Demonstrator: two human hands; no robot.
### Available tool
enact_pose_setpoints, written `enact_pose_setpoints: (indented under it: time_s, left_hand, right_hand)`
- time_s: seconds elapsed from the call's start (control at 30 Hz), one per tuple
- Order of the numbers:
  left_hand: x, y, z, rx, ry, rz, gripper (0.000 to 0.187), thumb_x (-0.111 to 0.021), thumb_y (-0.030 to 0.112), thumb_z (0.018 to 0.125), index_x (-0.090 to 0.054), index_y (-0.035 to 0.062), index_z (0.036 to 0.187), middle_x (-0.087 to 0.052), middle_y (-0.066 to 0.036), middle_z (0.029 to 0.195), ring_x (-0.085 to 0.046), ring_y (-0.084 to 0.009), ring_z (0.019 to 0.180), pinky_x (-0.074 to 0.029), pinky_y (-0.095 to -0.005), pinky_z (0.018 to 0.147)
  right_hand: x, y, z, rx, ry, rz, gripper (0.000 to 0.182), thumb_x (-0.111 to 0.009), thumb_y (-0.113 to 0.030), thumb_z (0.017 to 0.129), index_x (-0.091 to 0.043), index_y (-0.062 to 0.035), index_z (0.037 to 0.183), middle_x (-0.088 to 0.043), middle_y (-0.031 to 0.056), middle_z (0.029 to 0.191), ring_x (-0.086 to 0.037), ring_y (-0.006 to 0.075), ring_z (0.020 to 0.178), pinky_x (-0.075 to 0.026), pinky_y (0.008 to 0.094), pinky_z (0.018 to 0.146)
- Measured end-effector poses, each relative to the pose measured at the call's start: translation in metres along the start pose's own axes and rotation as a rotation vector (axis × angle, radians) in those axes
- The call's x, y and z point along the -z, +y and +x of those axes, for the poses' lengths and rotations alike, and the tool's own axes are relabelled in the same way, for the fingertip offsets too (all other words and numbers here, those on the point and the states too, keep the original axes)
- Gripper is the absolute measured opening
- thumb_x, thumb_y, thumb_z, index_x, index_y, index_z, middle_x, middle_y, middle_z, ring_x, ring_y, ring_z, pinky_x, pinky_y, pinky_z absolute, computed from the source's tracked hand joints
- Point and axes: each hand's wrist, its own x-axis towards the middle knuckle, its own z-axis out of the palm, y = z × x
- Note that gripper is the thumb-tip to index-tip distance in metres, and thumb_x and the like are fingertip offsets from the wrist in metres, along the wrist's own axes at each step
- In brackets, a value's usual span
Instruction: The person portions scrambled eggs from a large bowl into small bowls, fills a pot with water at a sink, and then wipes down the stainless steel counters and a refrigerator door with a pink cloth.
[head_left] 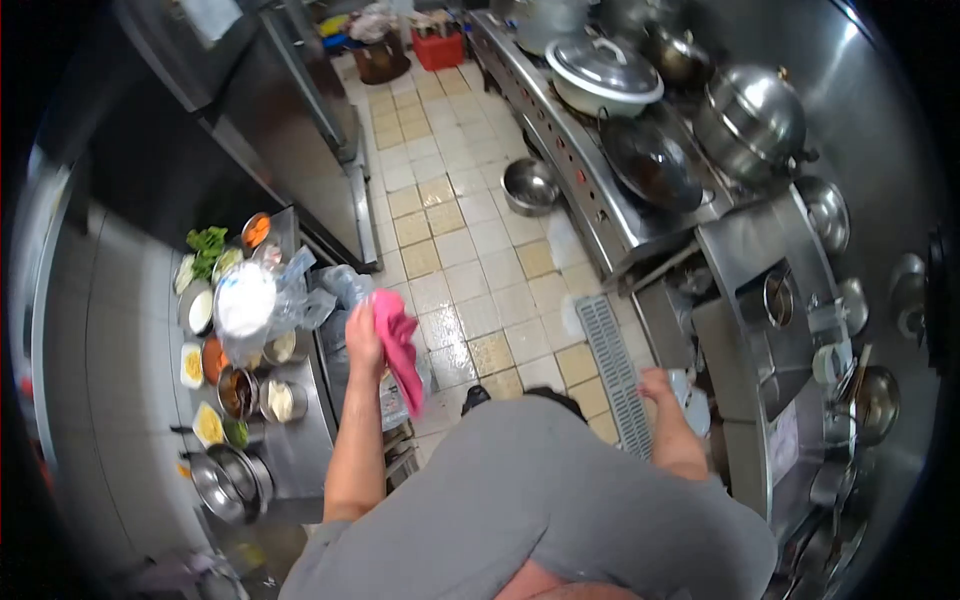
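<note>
A bright pink cloth (pixel 398 350) hangs from my left hand (pixel 364 343), whose fingers are closed around its upper part. That hand is out in front of me at the left, near the edge of the steel counter (pixel 310 455). Clear plastic bags (pixel 345 288) lie just beyond it. At the right, my right hand (pixel 657 385) is lowered beside the floor drain grate (pixel 613 375). No object shows in it; its fingers are too small and turned away to tell their pose. A whitish container (pixel 690 402) stands just past it.
Bowls of cut food, among them carrots (pixel 257 231), and stacked steel bowls (pixel 230 482) crowd the left counter. A wok (pixel 652 162) and a lidded pot (pixel 605 78) sit on the stove at right. One steel basin (pixel 530 186) rests on the tiled floor (pixel 455 250).
</note>
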Motion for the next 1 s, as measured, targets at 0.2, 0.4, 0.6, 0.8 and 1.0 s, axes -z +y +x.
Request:
enact_pose_setpoints:
  time_s: [0.2, 0.4, 0.6, 0.8, 1.0]
  left_hand:
    - [-0.073, -0.019, 0.220, -0.107, -0.316, 0.628, 0.036, -0.047, 0.030, 0.100, -0.067, 0.0008, 0.094, -0.070, -0.011, 0.091, -0.066, -0.0213, 0.079, -0.053, -0.0366, 0.073]
    - [-0.051, -0.130, 0.352, 0.210, -0.195, 1.005, 0.044, -0.051, 0.043, 0.094, -0.071, 0.0046, 0.085, -0.069, -0.022, 0.085, -0.068, -0.0395, 0.081, -0.053, -0.0465, 0.074]
    - [0.004, -0.128, 0.416, 0.385, 0.140, 0.990, 0.035, -0.067, 0.035, 0.085, -0.067, 0.0024, 0.098, -0.069, -0.019, 0.089, -0.068, -0.0284, 0.090, -0.053, -0.0410, 0.080]
    - [0.018, -0.077, 0.597, 0.246, 0.439, 0.818, 0.050, -0.073, 0.022, 0.082, -0.056, -0.0009, 0.122, -0.066, -0.019, 0.112, -0.063, -0.0266, 0.104, -0.049, -0.0362, 0.092]
    - [-0.045, 0.060, 0.887, -0.092, 0.326, 0.421, 0.064, -0.058, 0.004, 0.093, -0.027, 0.0026, 0.149, -0.065, -0.013, 0.098, -0.063, -0.0182, 0.082, -0.054, -0.0324, 0.079]
  right_hand:
    - [0.014, 0.172, -0.040, -0.010, 0.166, -0.439, 0.031, -0.056, -0.024, 0.091, -0.062, -0.0027, 0.113, -0.064, 0.0126, 0.085, -0.064, 0.0232, 0.078, -0.050, 0.0437, 0.067]
    - [-0.103, -0.070, 0.127, -0.150, -0.252, -0.667, 0.023, -0.055, -0.024, 0.090, -0.064, -0.0041, 0.098, -0.066, 0.0149, 0.086, -0.065, 0.0290, 0.079, -0.051, 0.0436, 0.070]
    - [-0.206, -0.355, 0.480, 0.832, -0.011, -1.326, 0.023, -0.055, -0.024, 0.089, -0.066, -0.0055, 0.083, -0.068, 0.0172, 0.087, -0.066, 0.0348, 0.081, -0.053, 0.0434, 0.074]
    - [-0.305, -0.823, 0.580, 0.844, 0.033, -0.181, 0.020, -0.060, -0.023, 0.091, -0.065, -0.0034, 0.091, -0.065, 0.0096, 0.075, -0.064, 0.0207, 0.066, -0.051, 0.0366, 0.059]
    - [-0.364, -0.916, 0.576, 0.663, -0.151, -0.409, 0.026, -0.058, -0.025, 0.086, -0.070, -0.0043, 0.095, -0.068, 0.0221, 0.097, -0.066, 0.0358, 0.092, -0.052, 0.0433, 0.083]
